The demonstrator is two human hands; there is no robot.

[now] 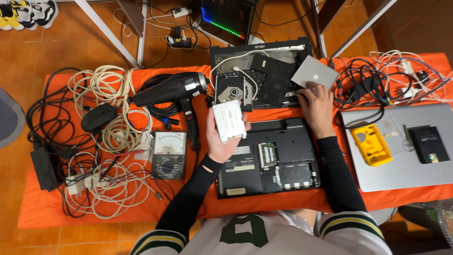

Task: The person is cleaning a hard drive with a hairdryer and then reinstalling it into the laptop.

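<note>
An orange cloth (283,200) covers the low worktop, which stands on a floor of orange-brown tiles (61,38); white frame legs (107,32) slant across the floor at the top. The largest thing on the cloth is a closed silver laptop (401,174) at the right, carrying a yellow rectangular device (371,144) and a flat black box (428,144) with a shiny square label. In the middle lies an upturned black laptop base (271,163) with pale rectangular stickers near its lower left corner and its memory bay uncovered. Behind it sits a stripped laptop shell (264,71), whose far edge is partly lost in shadow.

To the left lie a black hair dryer (172,89), heaps of white and black cables (101,141) whose ends cannot be followed, and an analogue multimeter (170,153) with a pale dial face. More cables (377,80) tangle at the upper right.

The left hand (222,141) is raised above the base, its fingers closed around a white rectangular drive (230,121) with a pale label too small to make out. The right hand (317,105) rests on the shell, fingers pressed on the edge of a grey square drive (314,72); whether they grip it cannot be told. Both forearms wear black sleeves, and the person's shirt is cut off at the bottom edge.
</note>
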